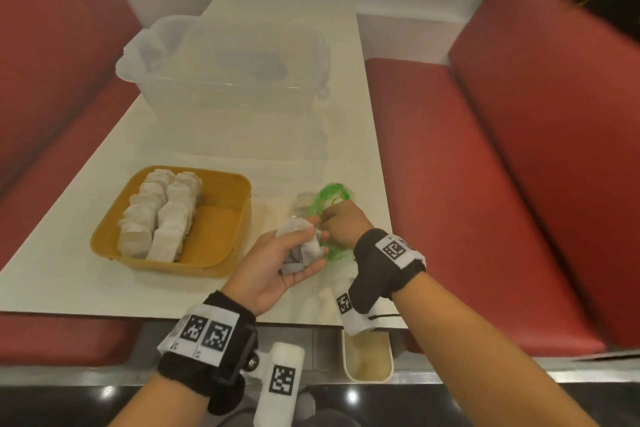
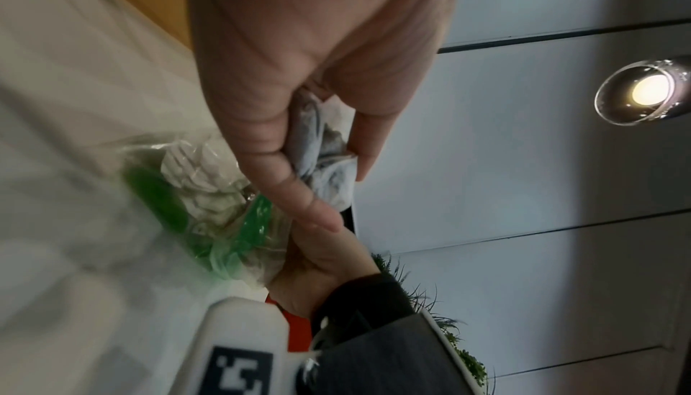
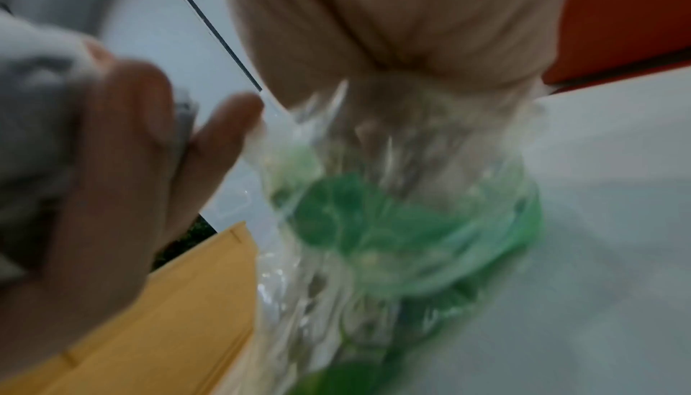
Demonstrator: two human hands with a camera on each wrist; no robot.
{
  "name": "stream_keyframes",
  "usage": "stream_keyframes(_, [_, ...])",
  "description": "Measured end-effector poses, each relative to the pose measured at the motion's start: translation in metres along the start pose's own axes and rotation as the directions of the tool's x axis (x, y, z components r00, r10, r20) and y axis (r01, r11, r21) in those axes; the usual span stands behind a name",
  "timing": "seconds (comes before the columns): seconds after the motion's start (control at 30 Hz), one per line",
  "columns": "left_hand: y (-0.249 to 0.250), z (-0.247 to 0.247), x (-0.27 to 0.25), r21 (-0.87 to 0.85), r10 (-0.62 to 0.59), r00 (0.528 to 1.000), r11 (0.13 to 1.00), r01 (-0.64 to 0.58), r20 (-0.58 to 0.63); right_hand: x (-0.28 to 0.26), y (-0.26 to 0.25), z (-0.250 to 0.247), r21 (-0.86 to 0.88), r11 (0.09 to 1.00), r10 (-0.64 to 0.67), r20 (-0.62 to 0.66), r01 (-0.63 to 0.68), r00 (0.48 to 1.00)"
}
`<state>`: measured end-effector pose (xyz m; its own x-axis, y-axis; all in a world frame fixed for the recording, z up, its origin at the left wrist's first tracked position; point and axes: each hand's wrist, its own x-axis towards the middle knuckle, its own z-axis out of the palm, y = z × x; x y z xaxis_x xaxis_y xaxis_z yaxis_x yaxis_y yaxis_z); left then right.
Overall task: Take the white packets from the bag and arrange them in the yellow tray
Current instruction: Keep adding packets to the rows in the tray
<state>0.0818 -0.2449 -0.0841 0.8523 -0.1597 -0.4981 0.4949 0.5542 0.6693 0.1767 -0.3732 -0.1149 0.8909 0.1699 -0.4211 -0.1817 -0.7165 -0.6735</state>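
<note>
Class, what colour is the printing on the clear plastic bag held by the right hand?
Green, on the clear bag gripped by the right hand; clearest in the head view.

Bag (image 3: pixel 392 224) blurred in right wrist view; its contents unreadable.

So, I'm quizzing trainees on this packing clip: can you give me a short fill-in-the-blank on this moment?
1. The left hand holds a bunch of white ____.
2. The right hand grips the clear and ____ bag.
3. Packets in the yellow tray stand in ____ rows.
4. The tray's ____ side is bare.

Missing: packets; green; two; right
</note>
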Motion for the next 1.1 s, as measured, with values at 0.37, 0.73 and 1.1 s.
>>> stream_keyframes(0.37, [0.014,-0.008,-0.004,-0.003,0.030,0.999,1.000,-0.030,-0.029,-0.033,-0.001,-0.043,0.424,0.893,-0.098,-0.140,0.149,0.985])
stream_keyframes(0.73, [0.026,0.003,-0.013,-0.211,-0.032,0.995,0.976,0.052,0.097,-0.100,-0.049,-0.054,0.729,0.646,-0.358,0.027,0.227,0.933])
stream_keyframes(1.1, [0.048,-0.037,-0.032,-0.125,0.024,0.979,0.992,0.002,0.202,-0.088,-0.065,0.016,0.389,0.858,-0.269,-0.217,0.336,0.938])
